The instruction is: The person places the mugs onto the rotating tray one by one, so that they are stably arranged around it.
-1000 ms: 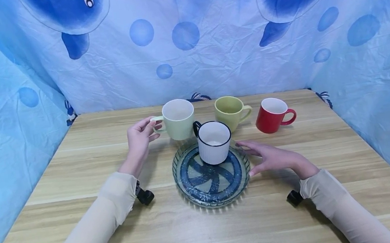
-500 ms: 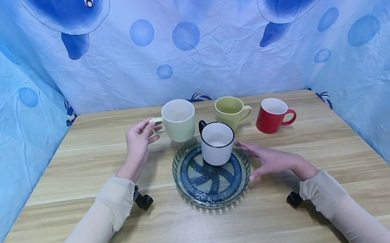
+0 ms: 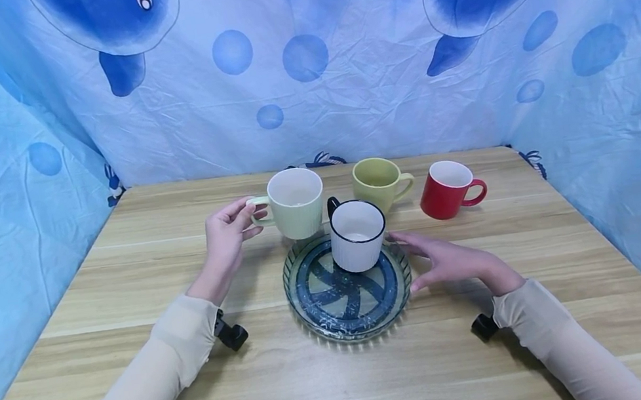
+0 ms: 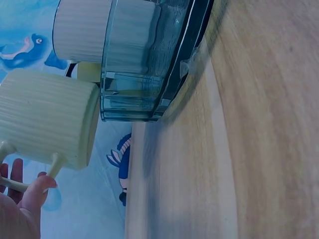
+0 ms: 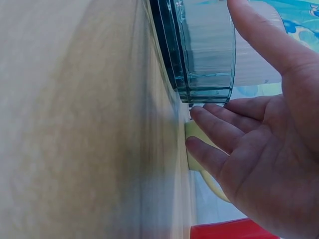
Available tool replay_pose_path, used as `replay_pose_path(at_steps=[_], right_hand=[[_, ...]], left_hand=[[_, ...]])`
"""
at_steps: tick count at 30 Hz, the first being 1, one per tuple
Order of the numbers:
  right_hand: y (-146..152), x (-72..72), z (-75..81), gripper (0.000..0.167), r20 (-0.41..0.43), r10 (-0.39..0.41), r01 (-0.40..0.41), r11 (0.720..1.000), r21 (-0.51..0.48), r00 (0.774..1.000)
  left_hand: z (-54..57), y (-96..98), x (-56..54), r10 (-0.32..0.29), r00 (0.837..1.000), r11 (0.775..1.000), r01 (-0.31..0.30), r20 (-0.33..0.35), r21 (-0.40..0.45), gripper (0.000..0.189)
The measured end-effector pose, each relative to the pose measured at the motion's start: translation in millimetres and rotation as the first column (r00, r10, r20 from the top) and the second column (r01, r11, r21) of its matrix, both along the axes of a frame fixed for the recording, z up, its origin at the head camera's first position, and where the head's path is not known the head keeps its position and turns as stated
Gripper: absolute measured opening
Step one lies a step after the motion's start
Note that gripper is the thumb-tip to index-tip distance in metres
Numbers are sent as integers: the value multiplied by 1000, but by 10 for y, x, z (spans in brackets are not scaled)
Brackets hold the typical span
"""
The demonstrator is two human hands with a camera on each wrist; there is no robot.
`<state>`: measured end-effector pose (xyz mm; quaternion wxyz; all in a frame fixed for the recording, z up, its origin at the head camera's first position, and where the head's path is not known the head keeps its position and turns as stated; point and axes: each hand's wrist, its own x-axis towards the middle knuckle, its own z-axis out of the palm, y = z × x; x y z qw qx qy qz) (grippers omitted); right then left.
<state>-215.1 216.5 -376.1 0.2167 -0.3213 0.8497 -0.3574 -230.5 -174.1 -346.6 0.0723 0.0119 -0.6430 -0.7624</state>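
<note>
My left hand [image 3: 225, 236] pinches the handle of a pale green ribbed mug [image 3: 298, 215], thumb on top of it. In the left wrist view this mug [image 4: 47, 117] hangs clear of the table, its base close to the rim of a round glass dish [image 3: 348, 323]. Inside the dish, toward its far right, a white ribbed mug with a black rim [image 3: 357, 254] stands upright. My right hand [image 3: 452, 261] is beside the dish's right edge, fingers spread and nearly straight. Seen from the right wrist, its fingertips [image 5: 199, 113] are right at the glass wall [image 5: 209, 55].
Behind the dish, an olive-green mug [image 3: 377, 187] stands partly hidden by the white one. A red mug [image 3: 443, 196] is to its right, handle facing right. The wooden table [image 3: 127, 275] ends at a blue cloth backdrop [image 3: 381, 107] printed with dolphins.
The pale green mug has come slightly toward me and to the right, in my left hand. The white mug has shifted a little right in the dish. My right hand has hardly moved.
</note>
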Motion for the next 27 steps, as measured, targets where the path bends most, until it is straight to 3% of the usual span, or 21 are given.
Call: replay_pose_path(at_steps=[6,11,20,27], right_hand=[[-5,12,10,103,4,-8,8,1000,5,1000],[1,2,-1,102,2,-8,8,1000,10,1000],[7,-17,-4,102,1,1,-1,1000,7,1000],[21,-17,-6,104,1,-6,6,1000,17,1000]], left_hand=[[-10,-43,12,-69,998,997,68,-11,-25,29],[-39,-82,-7,-138,990,990,137,-23,-32,18],[-87,-175,-89,-264,963,962,260,-44,-84,15],[-112,-219,-121,-313,948,946,307,-47,-108,18]])
